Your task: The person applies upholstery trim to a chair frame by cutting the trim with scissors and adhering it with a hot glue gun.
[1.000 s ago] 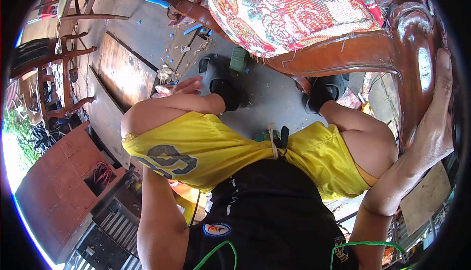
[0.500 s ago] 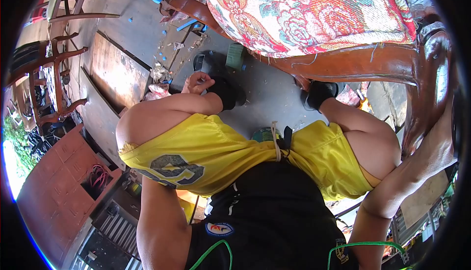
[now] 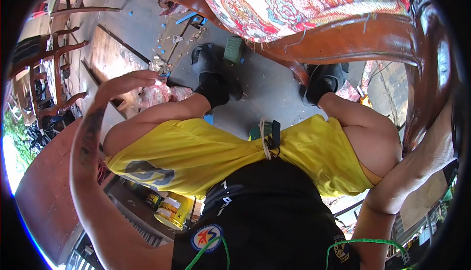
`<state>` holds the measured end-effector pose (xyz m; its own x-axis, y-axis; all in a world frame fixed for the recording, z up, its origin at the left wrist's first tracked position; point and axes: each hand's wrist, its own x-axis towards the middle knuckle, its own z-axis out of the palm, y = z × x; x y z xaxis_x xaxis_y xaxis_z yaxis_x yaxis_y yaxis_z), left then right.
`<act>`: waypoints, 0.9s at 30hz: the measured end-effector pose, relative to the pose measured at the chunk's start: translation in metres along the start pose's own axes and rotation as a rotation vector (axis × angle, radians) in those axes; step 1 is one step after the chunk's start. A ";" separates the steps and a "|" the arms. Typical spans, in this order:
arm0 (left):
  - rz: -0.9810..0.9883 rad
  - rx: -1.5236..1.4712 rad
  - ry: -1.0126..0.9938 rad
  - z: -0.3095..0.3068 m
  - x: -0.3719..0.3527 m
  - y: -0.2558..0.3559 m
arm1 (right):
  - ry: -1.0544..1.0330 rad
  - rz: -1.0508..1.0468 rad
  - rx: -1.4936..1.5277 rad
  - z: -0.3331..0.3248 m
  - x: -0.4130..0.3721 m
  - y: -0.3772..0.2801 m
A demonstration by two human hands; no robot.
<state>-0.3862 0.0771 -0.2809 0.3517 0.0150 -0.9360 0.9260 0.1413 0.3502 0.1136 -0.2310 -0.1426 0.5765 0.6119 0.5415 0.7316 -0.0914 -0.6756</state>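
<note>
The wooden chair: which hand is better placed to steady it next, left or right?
Right, probably. The right hand lies against the wooden chair, its fingers hidden at the picture's edge. The left hand is raised in the air, open and empty, apart from the chair.

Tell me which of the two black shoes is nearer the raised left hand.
The shoe beside the green block, toward the picture's left, is nearer the left hand; the other shoe sits farther right, under the wooden chair rail.
</note>
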 end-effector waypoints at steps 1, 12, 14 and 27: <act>-0.150 0.215 0.100 0.004 0.002 0.012 | 0.003 0.050 -0.008 0.003 -0.008 -0.007; -0.093 0.889 0.456 0.177 0.174 -0.057 | -0.033 -0.014 0.072 0.004 -0.016 -0.007; -0.159 0.857 0.792 0.225 0.185 -0.054 | -0.019 -0.047 0.080 0.001 -0.010 -0.004; 0.470 1.022 0.377 0.268 0.164 0.012 | 0.049 -0.165 0.096 -0.009 0.011 0.012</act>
<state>-0.2799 -0.1843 -0.4208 0.7820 0.1691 -0.5999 0.4577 -0.8091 0.3686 0.1318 -0.2330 -0.1400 0.4704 0.5732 0.6709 0.7809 0.0836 -0.6190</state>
